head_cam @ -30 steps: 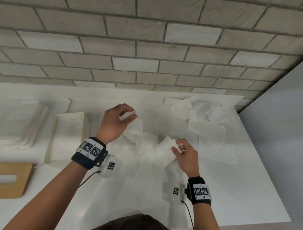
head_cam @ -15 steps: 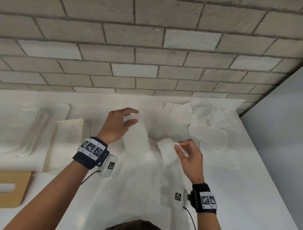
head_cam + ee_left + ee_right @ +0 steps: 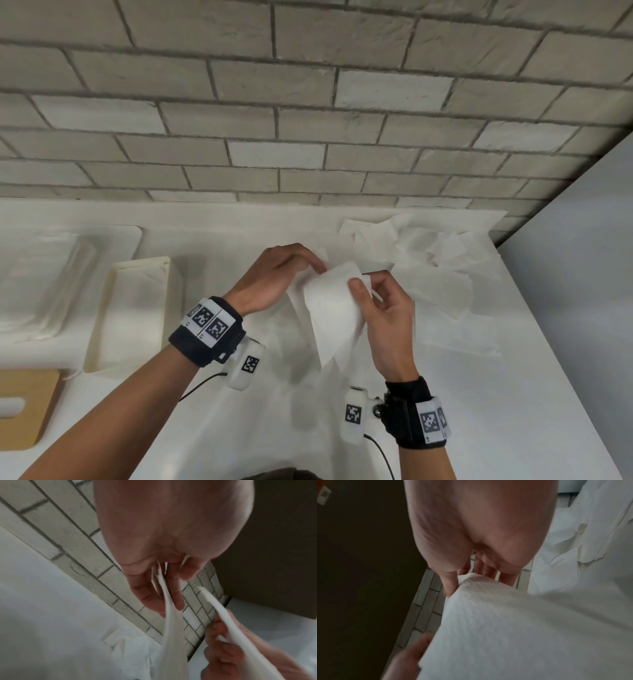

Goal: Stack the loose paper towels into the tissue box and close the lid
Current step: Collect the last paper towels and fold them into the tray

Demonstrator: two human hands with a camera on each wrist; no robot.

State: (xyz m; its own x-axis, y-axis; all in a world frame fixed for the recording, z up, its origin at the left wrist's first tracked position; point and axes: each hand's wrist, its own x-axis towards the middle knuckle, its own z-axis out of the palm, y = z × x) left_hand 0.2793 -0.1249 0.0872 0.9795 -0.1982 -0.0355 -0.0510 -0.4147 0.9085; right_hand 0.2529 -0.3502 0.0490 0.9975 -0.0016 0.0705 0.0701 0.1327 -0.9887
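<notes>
Above the middle of the white counter both hands hold one white paper towel (image 3: 334, 308) that hangs down folded. My left hand (image 3: 291, 270) pinches its far edge, and my right hand (image 3: 373, 298) pinches the near edge with the thumb on top. The left wrist view shows the towel (image 3: 171, 622) running between my left fingers (image 3: 149, 595). In the right wrist view the towel (image 3: 513, 628) fills the lower half under my right hand (image 3: 471, 574). A heap of loose towels (image 3: 431, 260) lies at the back right. The cream tissue box (image 3: 130, 308) stands open at the left.
A wooden lid (image 3: 24, 407) with a slot lies at the near left. A stack of white towels on a white tray (image 3: 44, 284) sits at the far left. A grey brick wall (image 3: 308, 120) backs the counter (image 3: 496, 411), and a grey panel (image 3: 582, 308) bounds it on the right.
Both hands have come together and risen. The towel, spread wide between them a second ago, now hangs folded between the two pinches.
</notes>
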